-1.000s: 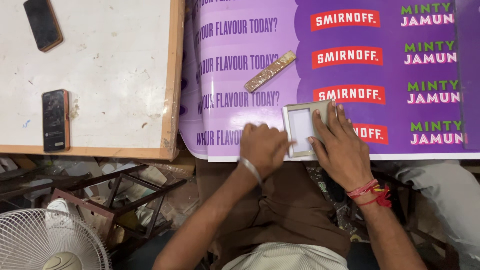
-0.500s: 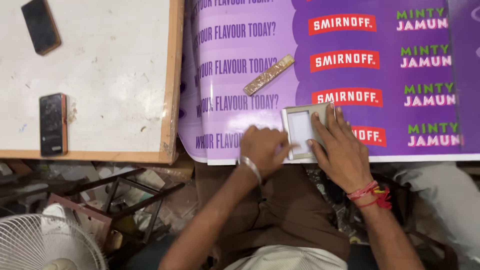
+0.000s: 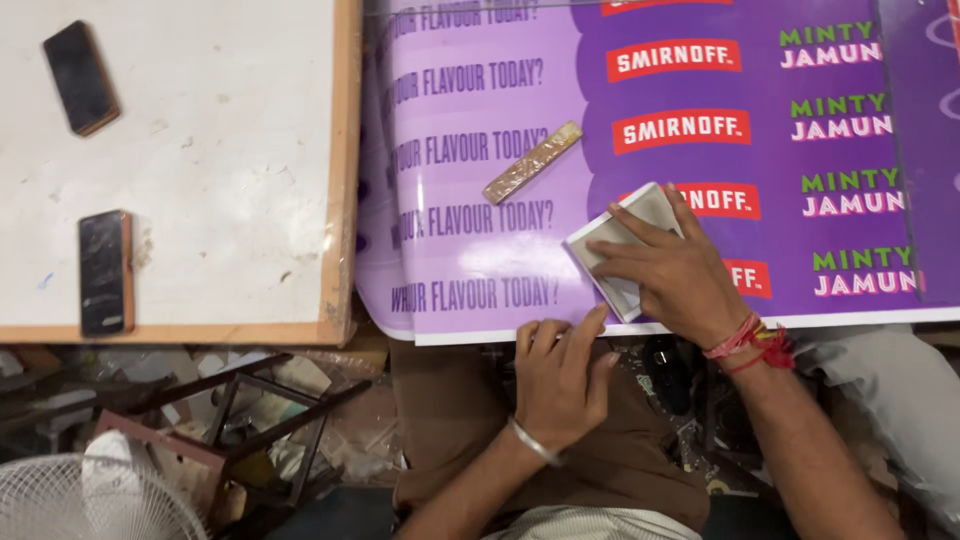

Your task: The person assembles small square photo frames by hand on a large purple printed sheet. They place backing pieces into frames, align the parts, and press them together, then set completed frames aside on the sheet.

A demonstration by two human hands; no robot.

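Observation:
My right hand [image 3: 675,270] presses flat on a small pale rectangular block [image 3: 622,240] that lies tilted on a large glossy purple printed sheet [image 3: 480,250]. My left hand [image 3: 560,378] rests at the sheet's near edge, fingers curled over the border, holding nothing. A red thread band circles my right wrist and a metal bangle my left. A narrow gold-speckled bar [image 3: 533,162] lies loose on the sheet, up and left of the block.
A white board with a wooden frame [image 3: 345,180] lies to the left, carrying two dark phones [image 3: 82,78] [image 3: 105,272]. Below it stand a metal stool frame [image 3: 250,420], clutter and a white fan [image 3: 90,500].
My left hand has come off the block and drawn back to the sheet's near edge. The block has turned to a tilted angle under my right hand. The camera has shifted.

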